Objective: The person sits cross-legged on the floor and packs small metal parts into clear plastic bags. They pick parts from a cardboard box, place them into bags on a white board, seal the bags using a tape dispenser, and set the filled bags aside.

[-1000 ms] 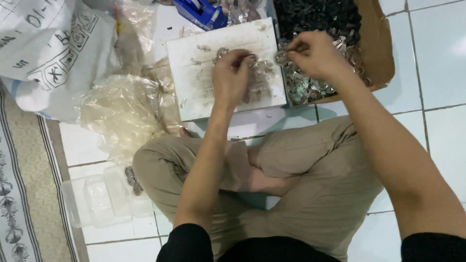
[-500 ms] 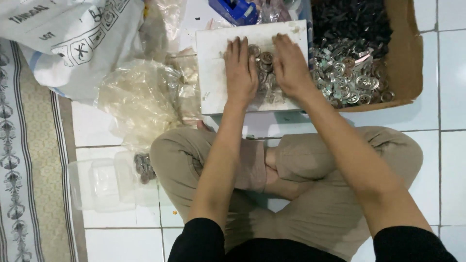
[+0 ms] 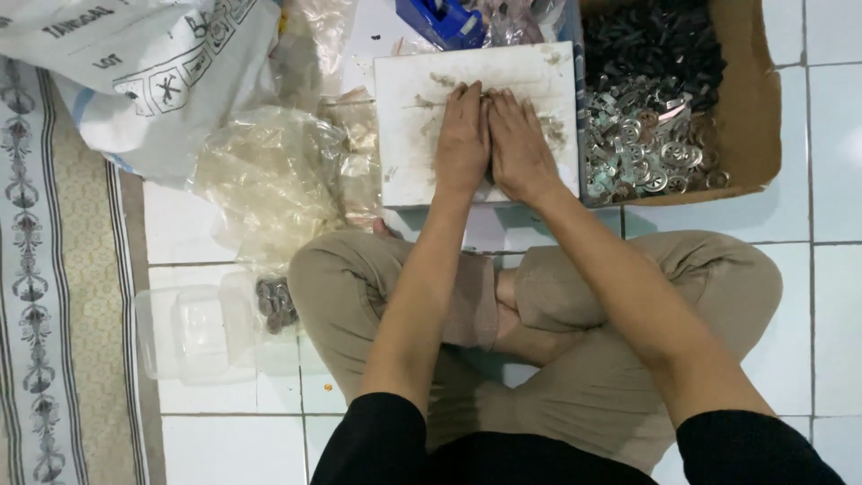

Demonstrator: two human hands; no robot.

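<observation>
I sit cross-legged on a white tiled floor. My left hand (image 3: pixel 461 136) and my right hand (image 3: pixel 521 144) lie flat, palms down and side by side, on a stained white board (image 3: pixel 409 135) in front of my knees. The fingers are pressed together and cover whatever small metal pieces lie under them; I cannot tell if anything is gripped. To the right of the board stands an open cardboard box (image 3: pixel 750 135) holding several shiny round metal parts (image 3: pixel 651 148) and a heap of dark small parts (image 3: pixel 655 40).
Crumpled clear plastic bags (image 3: pixel 269 175) lie left of the board, under a large white sack (image 3: pixel 153 72). A clear plastic container (image 3: pixel 193 332) with a few metal parts (image 3: pixel 274 304) beside it sits by my left knee. A patterned mat (image 3: pixel 45 269) runs along the left. A blue object (image 3: pixel 444 20) lies behind the board.
My right hand has left the box and come onto the board. Both hands have slid together and now lie flat side by side, covering the metal pieces.
</observation>
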